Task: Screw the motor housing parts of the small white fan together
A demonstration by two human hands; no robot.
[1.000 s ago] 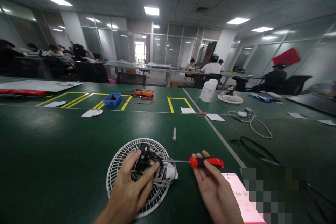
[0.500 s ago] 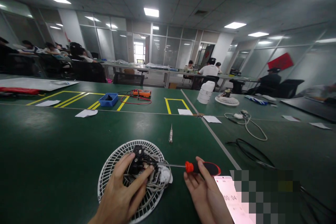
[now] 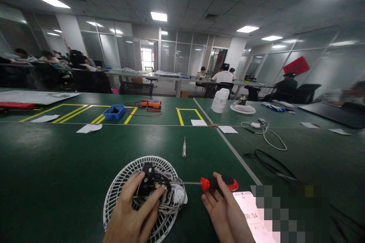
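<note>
A round white fan grille (image 3: 114, 190) lies on the green table, with a black motor assembly (image 3: 146, 180) and coiled grey wires on top. My left hand (image 3: 135, 209) rests over it, thumb and fingers braced on the black assembly. In my right hand (image 3: 221, 205) is a red and black screwdriver (image 3: 219, 183), its handle held between thumb and fingers. The shaft points left into the assembly; its tip is hidden among the parts. A white plastic piece (image 3: 179, 194) sits at the assembly's right side. Beyond the grille lies a small clear-handled screwdriver (image 3: 184, 149).
A phone showing a timer (image 3: 246, 209) lies beside my right wrist. Farther back are a blue bin (image 3: 114, 112), an orange multimeter (image 3: 151, 104), white stacked parts (image 3: 220, 100) and another fan grille (image 3: 242, 109). Cables (image 3: 268, 133) lie at right. People sit at distant tables.
The whole view has shifted slightly, with the background sliding a little left. My hands keep the same hold on the assembly and the screwdriver.
</note>
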